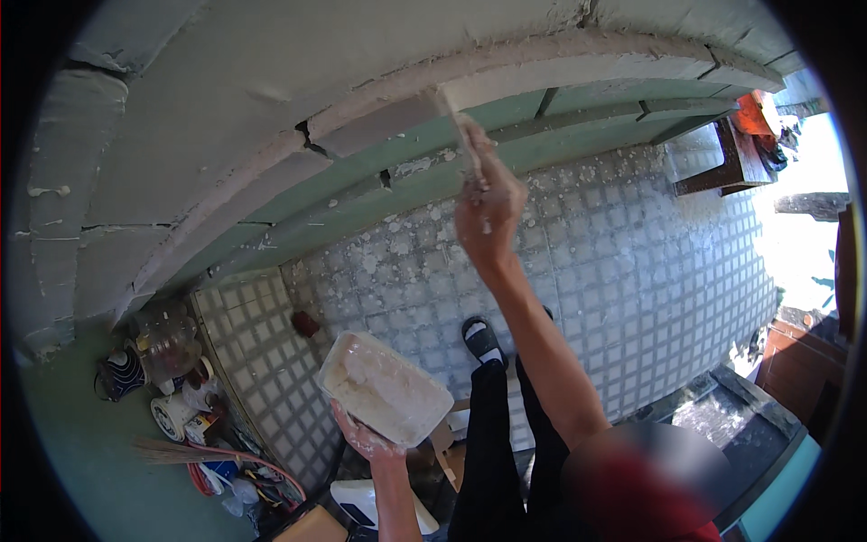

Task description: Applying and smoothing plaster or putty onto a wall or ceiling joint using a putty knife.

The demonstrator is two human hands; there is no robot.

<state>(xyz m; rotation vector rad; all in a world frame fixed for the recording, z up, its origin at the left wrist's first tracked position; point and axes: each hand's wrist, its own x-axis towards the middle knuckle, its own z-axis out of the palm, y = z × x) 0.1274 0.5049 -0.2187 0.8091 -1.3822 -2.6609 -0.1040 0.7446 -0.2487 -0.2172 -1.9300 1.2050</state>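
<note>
My left hand (366,438) supports a white rectangular plastic tub (417,423) from below and the side. Inside the tub lies a thick off-white paste (366,372) that looks like putty. Raised and stretched out, my right hand (490,212) is closed around a putty knife (447,101), slightly blurred. Its blade meets the lower edge of a pale, rough-coated ledge (388,88) running across the upper part of the view. White smears cover both hands. Green panels (506,116) with dark gaps show beneath the ledge.
Tiled floor (596,244) with white splatters spreads below. At the left are a broom (167,450), clear plastic containers (167,343) and other clutter. A dark-topped table (741,420) stands at lower right, a wooden cabinet (745,158) at upper right. My sandalled foot (480,339) is near the middle.
</note>
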